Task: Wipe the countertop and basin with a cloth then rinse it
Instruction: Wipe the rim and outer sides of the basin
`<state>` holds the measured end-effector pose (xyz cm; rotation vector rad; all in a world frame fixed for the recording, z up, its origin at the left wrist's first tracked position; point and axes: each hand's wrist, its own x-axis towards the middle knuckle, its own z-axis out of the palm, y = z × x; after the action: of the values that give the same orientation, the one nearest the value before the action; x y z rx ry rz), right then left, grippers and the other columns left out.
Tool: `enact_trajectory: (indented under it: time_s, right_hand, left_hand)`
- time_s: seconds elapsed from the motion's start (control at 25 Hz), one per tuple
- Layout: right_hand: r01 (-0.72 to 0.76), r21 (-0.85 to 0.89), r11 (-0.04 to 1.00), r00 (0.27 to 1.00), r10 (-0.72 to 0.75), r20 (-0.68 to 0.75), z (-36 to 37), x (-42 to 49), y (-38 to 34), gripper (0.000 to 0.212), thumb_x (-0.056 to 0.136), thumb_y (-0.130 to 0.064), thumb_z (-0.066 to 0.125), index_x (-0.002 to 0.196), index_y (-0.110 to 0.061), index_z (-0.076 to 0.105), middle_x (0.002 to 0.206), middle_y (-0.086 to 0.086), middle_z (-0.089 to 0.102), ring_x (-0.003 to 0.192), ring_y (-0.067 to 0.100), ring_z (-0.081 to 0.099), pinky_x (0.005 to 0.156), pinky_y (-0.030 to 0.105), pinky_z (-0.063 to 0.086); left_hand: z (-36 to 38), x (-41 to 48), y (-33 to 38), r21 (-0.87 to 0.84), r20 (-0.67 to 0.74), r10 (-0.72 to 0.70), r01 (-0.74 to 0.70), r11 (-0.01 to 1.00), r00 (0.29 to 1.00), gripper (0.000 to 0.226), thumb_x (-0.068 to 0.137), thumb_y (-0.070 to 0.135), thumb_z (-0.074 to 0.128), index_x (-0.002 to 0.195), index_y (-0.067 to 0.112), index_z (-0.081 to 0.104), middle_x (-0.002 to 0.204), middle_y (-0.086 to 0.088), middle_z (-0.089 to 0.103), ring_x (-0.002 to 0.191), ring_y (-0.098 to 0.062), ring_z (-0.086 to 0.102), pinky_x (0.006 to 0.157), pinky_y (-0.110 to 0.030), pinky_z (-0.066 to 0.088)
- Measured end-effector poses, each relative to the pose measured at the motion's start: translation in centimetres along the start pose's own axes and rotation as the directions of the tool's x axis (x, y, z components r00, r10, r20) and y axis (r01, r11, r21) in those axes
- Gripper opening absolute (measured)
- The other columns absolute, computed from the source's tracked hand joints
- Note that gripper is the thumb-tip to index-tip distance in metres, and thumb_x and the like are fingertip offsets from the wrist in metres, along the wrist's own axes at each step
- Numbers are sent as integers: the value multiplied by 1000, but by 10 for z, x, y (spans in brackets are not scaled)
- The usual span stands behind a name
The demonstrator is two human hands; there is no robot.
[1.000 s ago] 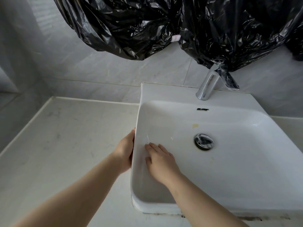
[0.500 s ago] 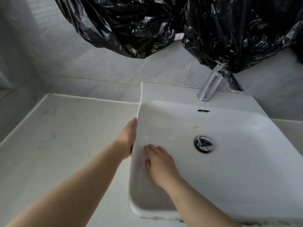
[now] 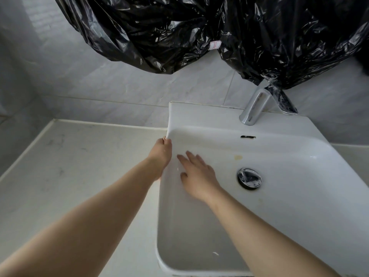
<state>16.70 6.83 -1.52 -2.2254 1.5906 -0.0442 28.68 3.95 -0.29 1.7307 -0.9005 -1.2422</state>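
Right hand [image 3: 197, 176] lies flat, fingers spread, on the basin's [image 3: 199, 114] inner left wall, left hand [image 3: 161, 154] against its rim, grip unclear; with no cloth I can see, dirt may just smear.

You see soft, even light. Glare spots the black plastic [image 3: 199, 27] and drain plug [image 3: 249, 177]. Edges bend with wide-angle distortion; the right hand [image 3: 197, 176] blurs slightly.

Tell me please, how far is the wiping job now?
Done: nothing surely; the countertop shows grey smudges. In hand: the right hand lies flat on the basin inner left wall, the left hand at its rim; I cannot make out a cloth. Left: a yellow spot, then rinsing; no water runs from the tap.
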Motion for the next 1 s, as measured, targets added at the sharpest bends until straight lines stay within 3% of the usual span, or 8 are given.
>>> enact_trajectory:
  time_s: [0.2, 0.32, 0.44, 0.52, 0.68, 0.84, 1.0]
  right_hand:
    - [-5, -111, 994, 981, -17, -191, -28, 45, 4, 62, 95, -14, 35, 150, -26, 9, 160, -5, -2, 146, 21, -5, 116, 41, 4]
    - [-5, -152, 988, 983, -23, -183, -35, 69, 3, 66, 93, -9, 33, 151, -24, 3, 160, -6, -3, 146, 20, -6, 116, 40, 1]
    - [11, -138, 990, 981, -37, -192, -37, 80, 6, 68, 90, -6, 35, 151, -23, 10, 160, -6, 3, 147, 19, -1, 117, 38, 1]
    - [43, -130, 991, 972, -71, -222, -38, 83, 10, 67, 90, -5, 38, 150, -24, 15, 159, -7, 9, 146, 19, 4, 117, 36, 3]
    - [81, -102, 992, 956, -106, -272, -36, 85, 17, 66, 89, -4, 38, 149, -26, 20, 158, -9, 14, 146, 16, 6, 116, 32, 3]
    - [103, -77, 992, 926, -124, -357, -26, 87, 18, 67, 88, -5, 41, 149, -25, 21, 157, -10, 16, 146, 17, 5, 115, 33, -3]
    - [106, -104, 989, 901, -139, -410, -13, 88, 22, 67, 82, -9, 38, 148, -21, 27, 155, -5, 24, 145, 22, 13, 116, 36, -3]
  left_hand:
    - [-8, -21, -23, -24, 81, 26, -24, 999, 996, 32, 99, 38, 29, 113, 18, 50, 102, -9, 62, 90, -28, 63, 69, -31, 50]
    - [-3, 2, -16, -22, 41, 6, -5, 1000, 999, 33, 99, 31, 28, 111, 12, 52, 106, -14, 60, 94, -32, 61, 78, -37, 50]
    - [4, 43, 5, 66, 2, 14, -14, 998, 1000, 43, 100, 30, 25, 127, 4, 48, 124, -18, 54, 111, -35, 54, 97, -43, 43]
    - [8, 66, 19, 184, -2, 56, -55, 981, 998, 46, 102, 28, 23, 132, -1, 42, 135, -20, 46, 123, -35, 45, 103, -38, 37]
    - [10, 69, 21, 283, 2, 150, -144, 948, 989, 43, 102, 27, 24, 132, 1, 41, 133, -20, 47, 122, -35, 45, 99, -37, 36]
    - [6, 74, 9, 39, 20, 60, -61, 997, 998, 31, 96, 31, 35, 116, 11, 48, 114, -11, 59, 102, -32, 59, 93, -47, 47]
    - [18, 129, 49, 109, -31, 10, -6, 994, 999, 42, 98, 26, 30, 123, -1, 49, 121, -19, 56, 109, -36, 55, 96, -45, 44]
